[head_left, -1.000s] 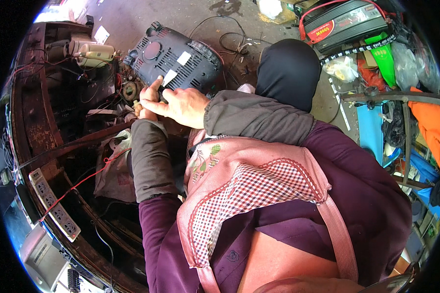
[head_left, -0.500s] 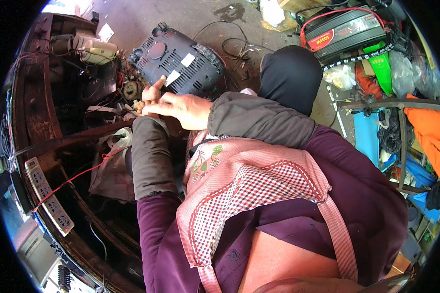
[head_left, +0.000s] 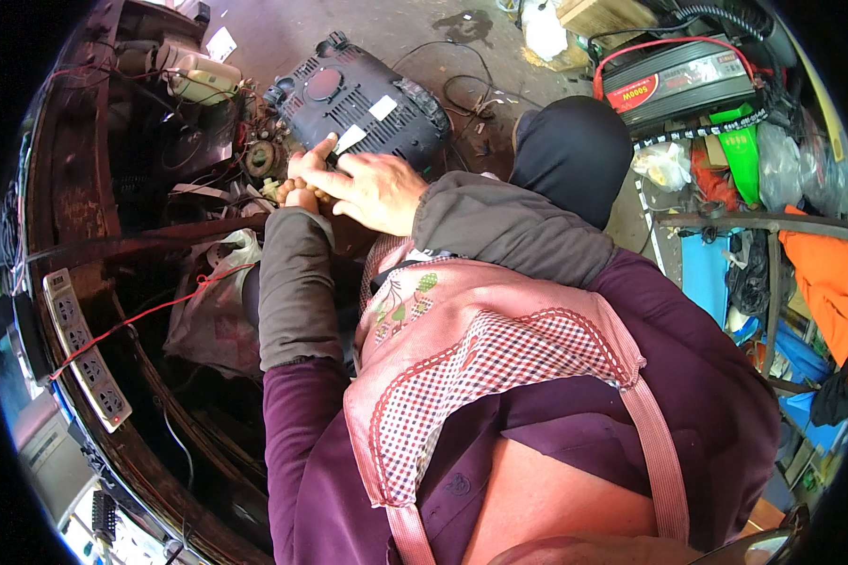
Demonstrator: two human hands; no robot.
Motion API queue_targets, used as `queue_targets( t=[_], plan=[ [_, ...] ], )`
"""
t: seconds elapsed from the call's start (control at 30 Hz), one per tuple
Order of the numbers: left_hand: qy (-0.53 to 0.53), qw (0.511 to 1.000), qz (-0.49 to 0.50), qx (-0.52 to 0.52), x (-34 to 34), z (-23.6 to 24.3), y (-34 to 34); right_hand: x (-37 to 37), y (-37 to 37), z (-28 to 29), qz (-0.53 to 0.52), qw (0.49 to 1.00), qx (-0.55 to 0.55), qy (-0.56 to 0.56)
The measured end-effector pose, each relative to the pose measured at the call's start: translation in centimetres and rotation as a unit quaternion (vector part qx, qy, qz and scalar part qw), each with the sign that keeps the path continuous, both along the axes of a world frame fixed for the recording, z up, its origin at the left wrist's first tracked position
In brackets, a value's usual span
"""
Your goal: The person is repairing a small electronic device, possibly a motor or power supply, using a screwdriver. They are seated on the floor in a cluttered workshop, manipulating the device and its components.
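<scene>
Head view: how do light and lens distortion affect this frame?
Head view: black corners, edges bent by the fisheye; head view: lower-left rim glares nearly white; head view: deep shadow hides detail inside the rusty brown metal frame, while the bare right hand and black slotted plastic housing are lit clearly.

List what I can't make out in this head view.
All in the head view:
Hidden: anything the left hand may hold, by the overlapping right hand.
Hidden: contents of the pale bag, by its side.
Cut off: glasses, by the lower edge.
</scene>
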State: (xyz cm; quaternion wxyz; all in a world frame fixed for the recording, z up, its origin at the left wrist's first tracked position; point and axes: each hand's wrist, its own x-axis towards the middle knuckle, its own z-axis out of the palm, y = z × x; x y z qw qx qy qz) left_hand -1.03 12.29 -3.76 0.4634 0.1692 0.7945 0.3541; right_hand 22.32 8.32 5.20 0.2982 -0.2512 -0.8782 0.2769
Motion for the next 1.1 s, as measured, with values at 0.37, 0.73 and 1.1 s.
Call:
queue_targets(
  t=[0.37, 0.73, 1.1],
  plan=[
    [-0.004, 0.996, -0.055, 0.072, -2.0, -0.9, -1.4, -1.4, -0.3, 0.2, 0.021, 0.968, 0.089, 0.234],
    [0.017, 0.996, -0.084, 0.027, -1.7, -0.8, 0.0, -1.0, 0.4, -0.7, 0.046, 0.979, 0.053, 0.192],
    [0.105, 0.972, -0.209, 0.034, -2.6, -1.1, -0.5, -0.5, 0.0, -0.8, 0.146, 0.968, -0.078, 0.19]
  ],
)
